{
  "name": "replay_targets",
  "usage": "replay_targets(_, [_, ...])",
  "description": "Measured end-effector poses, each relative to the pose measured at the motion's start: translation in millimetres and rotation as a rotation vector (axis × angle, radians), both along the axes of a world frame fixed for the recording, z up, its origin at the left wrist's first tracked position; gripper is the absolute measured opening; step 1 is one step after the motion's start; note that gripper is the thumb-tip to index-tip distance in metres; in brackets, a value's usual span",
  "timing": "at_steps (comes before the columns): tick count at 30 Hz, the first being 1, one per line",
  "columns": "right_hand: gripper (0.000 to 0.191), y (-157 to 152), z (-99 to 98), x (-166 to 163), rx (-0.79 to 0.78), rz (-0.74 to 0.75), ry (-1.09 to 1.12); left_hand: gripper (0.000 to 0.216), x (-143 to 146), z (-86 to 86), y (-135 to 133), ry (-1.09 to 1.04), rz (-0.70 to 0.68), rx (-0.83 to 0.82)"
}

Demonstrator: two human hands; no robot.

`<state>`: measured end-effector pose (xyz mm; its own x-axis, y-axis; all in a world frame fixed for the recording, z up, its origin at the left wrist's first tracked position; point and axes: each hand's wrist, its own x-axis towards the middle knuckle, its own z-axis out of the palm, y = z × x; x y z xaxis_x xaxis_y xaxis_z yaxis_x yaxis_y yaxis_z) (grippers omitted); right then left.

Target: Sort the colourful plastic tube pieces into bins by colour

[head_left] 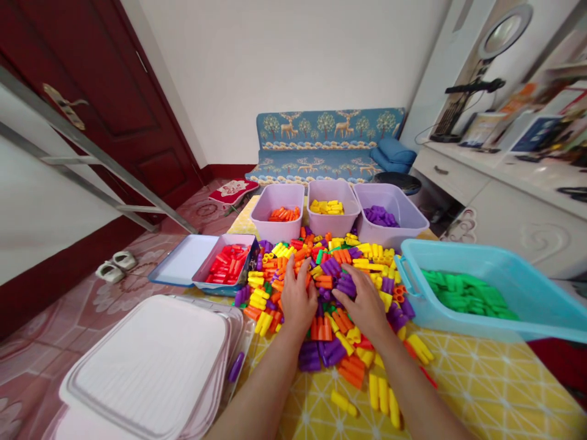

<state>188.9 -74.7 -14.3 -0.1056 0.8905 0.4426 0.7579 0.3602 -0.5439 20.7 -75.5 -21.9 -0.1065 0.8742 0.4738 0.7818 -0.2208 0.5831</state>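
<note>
Covered in yellow, white-lined cloth, our surface (499,379) is standing before a patterned blue fabric sofa (316,162) and carrying a heap of short plastic tubes (324,282) in yellow, orange, purple, red and green, beside a turquoise plastic tub (481,266). We are judging these tubes light, stiff, slightly slippery and hardly fragile, best being held around the middle. Within the heap we are resting our left grip (298,299), fingers spread apart, against tubes, and curving our right grip (365,300), thumb and fingers parted, around a purple cluster (345,285), though we are unable to tell whether it is clamping any.
</note>
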Motion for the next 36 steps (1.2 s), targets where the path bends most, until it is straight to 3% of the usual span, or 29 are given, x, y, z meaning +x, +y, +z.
replay_targets(4, [0.060, -2, -3.5, -4, 0.005, -0.078, 0.121, 0.045, -2, 1.9, -2, -0.001, -0.047, 0.028])
replay_targets(8, [0.064, -3, -6.4, -7, 0.043, -0.090, 0.107, 0.034, -3, 4.8, -3, 0.039, -0.104, 0.065])
replay_targets(18, [0.065, -8, -7.7, -6, 0.078, -0.049, 0.054, 0.037, -1, 1.6, -1, 0.098, -0.078, 0.059])
replay_targets(22, [0.047, -12, 6.2, -2, 0.081, -0.027, 0.102, 0.034, -2, 2.8, -1, 0.102, -0.085, 0.053])
replay_targets(25, [0.034, -6, 17.9, -3, 0.074, -0.076, 0.010, 0.035, -2, 4.3, -2, 0.099, -0.101, 0.051])
replay_targets(30, [0.040, 17, 26.5, -10, 0.013, -0.066, -0.221, 0.038, -2, 4.3, -2, 0.107, -0.110, 0.048])
replay_targets(36, [0.016, 21, 34.4, -19, -0.002, 0.040, -0.224, 0.033, -3, 2.5, -2, 0.113, -0.100, 0.040])
